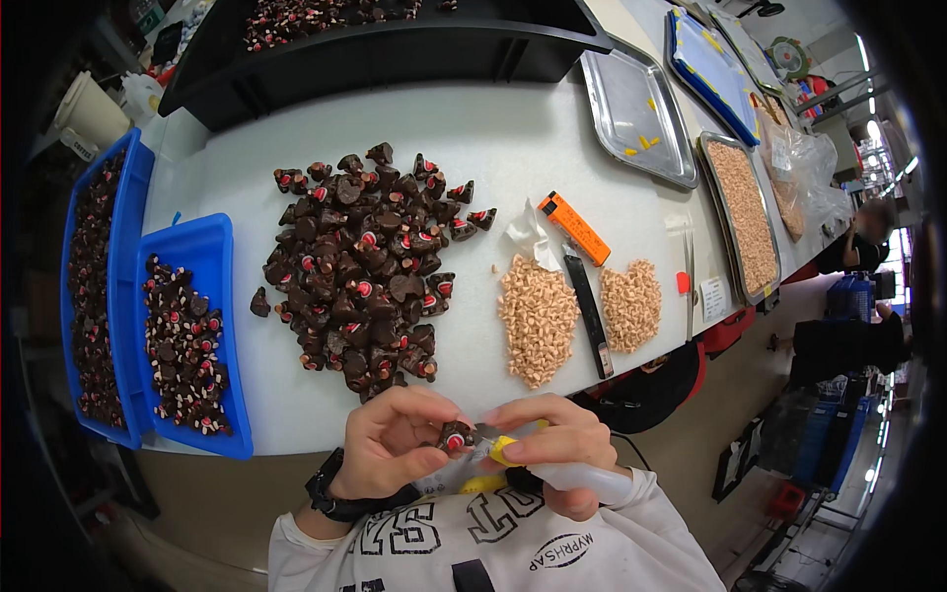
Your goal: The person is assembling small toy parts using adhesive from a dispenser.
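Observation:
Between the fingertips of my left hand (400, 444) is a small dark brown figure (456, 437) with a red and white spot. My right hand (557, 444) is wrapped round a whitish squeeze bottle (592, 481) with a yellow collar, its thin tip pointing at the figure. Whether the tip touches the figure, I cannot tell. Both hands are above the near table edge, close to my body. Just beyond them lies a big heap of similar dark figures (360, 266). Two piles of small beige pieces, a larger one (538, 321) and a smaller one (631, 306), lie to the right.
A black cutter knife (589, 316) and an orange box (575, 227) lie by the beige piles, with tweezers (689, 286) farther right. Blue trays (237, 345) of figures stand left. At the back are a black crate (395, 74) and a metal tray (607, 89).

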{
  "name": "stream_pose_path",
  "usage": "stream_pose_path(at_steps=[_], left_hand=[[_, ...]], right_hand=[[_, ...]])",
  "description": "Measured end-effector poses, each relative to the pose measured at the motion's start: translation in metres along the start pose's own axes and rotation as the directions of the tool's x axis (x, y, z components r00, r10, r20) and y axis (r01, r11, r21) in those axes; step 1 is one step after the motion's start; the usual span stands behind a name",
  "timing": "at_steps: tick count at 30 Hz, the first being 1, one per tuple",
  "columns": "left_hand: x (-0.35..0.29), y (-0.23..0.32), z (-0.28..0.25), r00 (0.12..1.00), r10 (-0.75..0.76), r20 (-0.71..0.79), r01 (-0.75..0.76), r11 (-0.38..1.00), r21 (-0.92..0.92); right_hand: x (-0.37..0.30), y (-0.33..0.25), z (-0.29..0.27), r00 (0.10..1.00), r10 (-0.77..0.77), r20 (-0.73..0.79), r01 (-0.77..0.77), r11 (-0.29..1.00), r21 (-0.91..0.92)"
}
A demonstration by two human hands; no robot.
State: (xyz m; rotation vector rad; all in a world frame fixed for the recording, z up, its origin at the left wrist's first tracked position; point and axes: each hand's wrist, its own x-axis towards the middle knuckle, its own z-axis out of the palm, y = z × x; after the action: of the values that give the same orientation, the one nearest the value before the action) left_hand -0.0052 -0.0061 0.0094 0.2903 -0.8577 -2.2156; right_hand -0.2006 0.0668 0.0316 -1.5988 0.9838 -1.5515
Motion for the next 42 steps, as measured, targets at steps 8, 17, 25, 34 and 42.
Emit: stream_pose_path(at_steps=[8,17,25,34,42], left_hand=[[0.0,0.0006,0.0047,0.995,-0.031,-0.097,0.045,0.988,0.146],[-0.0007,-0.0009,0.0031,0.996,-0.024,-0.085,0.036,0.99,0.139],[0.0019,-0.004,-0.0006,0.998,0.06,-0.014,-0.06,0.998,0.01],[0.0018,-0.0026,0.0035,0.995,0.04,-0.091,-0.024,0.985,0.169],[0.0021,-0.0029,0.0015,0.996,0.038,-0.077,-0.023,0.982,0.189]], right_hand=[[0.0021,-0.0002,0.0023,0.999,0.033,-0.013,-0.032,0.996,0.077],[0.0026,0.0006,0.0009,0.999,0.038,0.008,-0.038,0.997,0.061],[0.004,-0.001,0.002,0.997,0.08,-0.013,-0.078,0.992,0.1],[0.0048,0.0013,0.002,0.999,0.052,-0.008,-0.051,0.996,0.071],[0.0039,0.0013,0.0008,0.997,0.081,0.017,-0.082,0.996,0.046]])
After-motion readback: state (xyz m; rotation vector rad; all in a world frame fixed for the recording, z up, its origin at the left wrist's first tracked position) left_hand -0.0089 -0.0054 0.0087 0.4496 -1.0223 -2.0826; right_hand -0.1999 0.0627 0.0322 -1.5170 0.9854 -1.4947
